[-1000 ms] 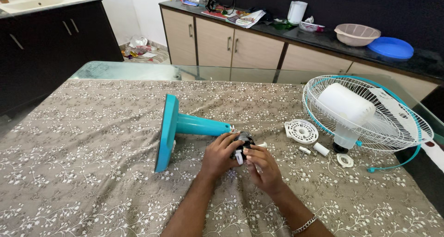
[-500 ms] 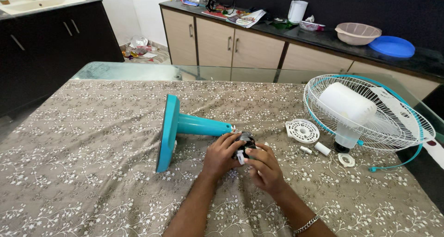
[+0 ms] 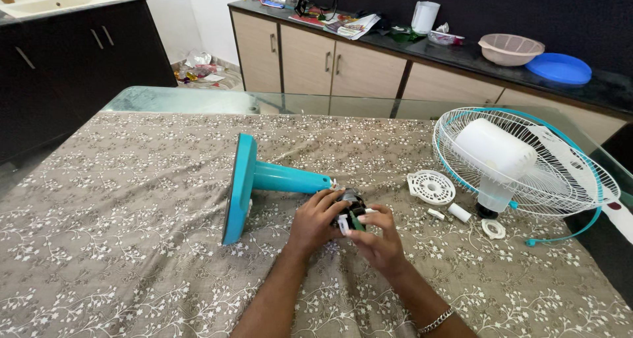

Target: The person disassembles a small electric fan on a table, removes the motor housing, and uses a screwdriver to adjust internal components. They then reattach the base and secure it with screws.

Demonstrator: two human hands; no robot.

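Note:
A teal fan stand lies on its side on the patterned tablecloth, its flat base to the left and its pole pointing right. At the pole's end sits a small dark part with wires. My left hand grips that part from the left. My right hand holds it from the right, its fingers pinching small white and green pieces. To the right the white fan head with its wire guard rests on the table.
A round white cap, two small white cylinders and a white ring lie between my hands and the fan head. Cabinets with a bowl and a blue plate stand behind the glass table edge.
Both hands stay at the end of the pole. The fingers have shifted slightly around the dark part; nothing else on the table has moved.

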